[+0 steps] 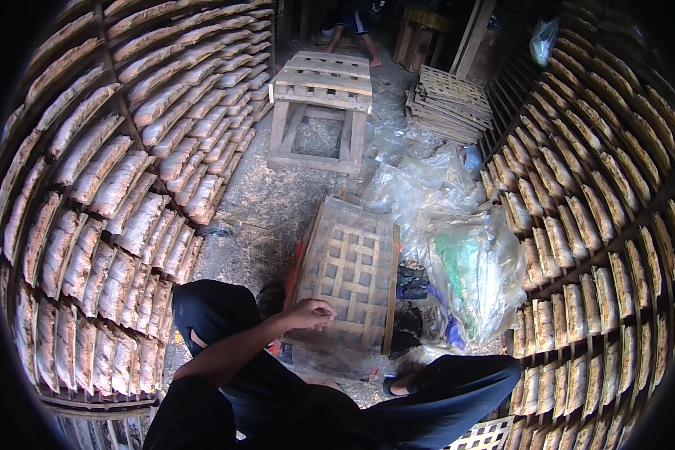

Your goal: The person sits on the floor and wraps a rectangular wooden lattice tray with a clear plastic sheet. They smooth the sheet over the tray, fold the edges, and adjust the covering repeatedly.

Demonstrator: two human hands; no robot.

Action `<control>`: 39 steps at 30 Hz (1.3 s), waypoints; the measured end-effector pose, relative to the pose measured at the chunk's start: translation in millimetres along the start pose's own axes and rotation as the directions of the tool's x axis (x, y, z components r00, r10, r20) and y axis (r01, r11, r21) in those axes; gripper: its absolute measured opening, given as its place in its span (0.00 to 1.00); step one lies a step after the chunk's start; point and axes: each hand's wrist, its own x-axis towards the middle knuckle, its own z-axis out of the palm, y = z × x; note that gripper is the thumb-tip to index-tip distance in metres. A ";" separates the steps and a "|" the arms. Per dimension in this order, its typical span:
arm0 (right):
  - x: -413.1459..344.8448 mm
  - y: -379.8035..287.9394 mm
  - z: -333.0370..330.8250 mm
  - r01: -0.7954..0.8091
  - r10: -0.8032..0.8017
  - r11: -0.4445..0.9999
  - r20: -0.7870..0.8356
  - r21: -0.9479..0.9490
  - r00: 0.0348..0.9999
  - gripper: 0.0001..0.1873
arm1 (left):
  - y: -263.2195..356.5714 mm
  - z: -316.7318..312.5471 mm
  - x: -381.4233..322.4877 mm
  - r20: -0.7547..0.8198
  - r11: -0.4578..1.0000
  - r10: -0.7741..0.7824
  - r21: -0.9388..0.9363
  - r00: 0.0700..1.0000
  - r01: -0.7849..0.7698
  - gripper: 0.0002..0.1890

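Observation:
My left hand [313, 314] hangs over the lower left part of a woven bamboo lattice tray [353, 253], its fingers curled. Whether it pinches anything, such as the clear plastic there, I cannot tell. A clear plastic sheet [337, 354] shows at the tray's near edge and seems to cover the lattice. The tray lies between my knees, with something red under its left side. My right hand is out of view. By my right knee, at the bottom edge, part of another lattice tray [486, 434] shows.
Racks on the left [112, 185] and right [574, 225] hold rows of trays bearing a whitish, crumbly-edged material. A wooden stand [318, 160] is ahead, with lattice trays on top. Crumpled plastic sheeting [461, 270] and stacked trays [450, 101] lie right. Another person's legs [369, 48] show beyond.

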 end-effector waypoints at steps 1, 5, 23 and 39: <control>-1.2 1.3 0.2 -0.004 0.004 1.000 0.002 0.000 1.000 0.19 | 0.0 -0.2 -2.5 -0.001 1.000 0.000 0.011 1.000 0.000 0.11; -3.1 4.8 -6.4 -0.026 0.026 1.000 -0.012 -0.015 1.000 0.19 | 2.0 -0.2 0.1 0.011 1.000 0.029 -0.006 1.000 -0.029 0.11; -51.2 71.1 -118.5 -0.189 0.144 0.955 -0.200 -0.228 0.969 0.21 | 29.2 -6.9 -11.1 -0.023 1.000 0.006 -0.001 1.000 -0.006 0.14; -115.9 -27.7 -199.0 -0.428 0.298 0.870 -0.434 -0.242 0.850 0.25 | 59.5 -10.8 -37.4 -0.100 0.998 -0.040 0.042 0.994 0.044 0.15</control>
